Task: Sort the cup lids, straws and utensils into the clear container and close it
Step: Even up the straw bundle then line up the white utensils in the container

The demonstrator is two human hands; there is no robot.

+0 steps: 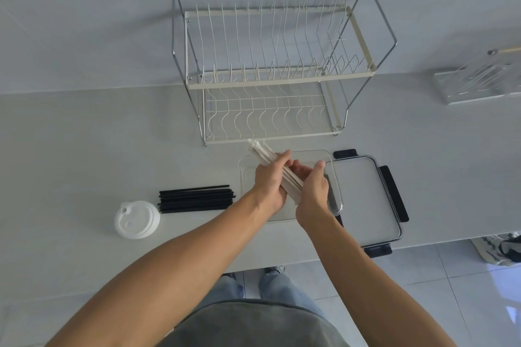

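Head view, looking down on a pale grey surface [84, 149]. Both hands meet above the clear container [335, 177], which stands open near the front edge of the surface. The left hand [270, 186] and the right hand [313, 191] are each curled round one bundle of white wrapped straws [270, 158], the fingers of both closed on it; the bundle lies slanted, its far end projecting up and to the left past the container's rim, its near end hidden between the palms. The container's lid [366, 197] (clear panel, dark latches on its sides) lies flat on the surface just to the right of the container, touching or slightly under its right edge. To the left of the container, apart from it, a pile of black straws [196, 200] lies flat with the straws running left to right. Left of these, just beside their ends, rests a stack of white cup lids [137, 219] with the sip hole uppermost. Behind the container stands a two-tier wire dish rack [270, 76], its shelves bare. At the far right edge a clear acrylic holder [476, 84] sits on the surface; its contents are too blurred to tell.
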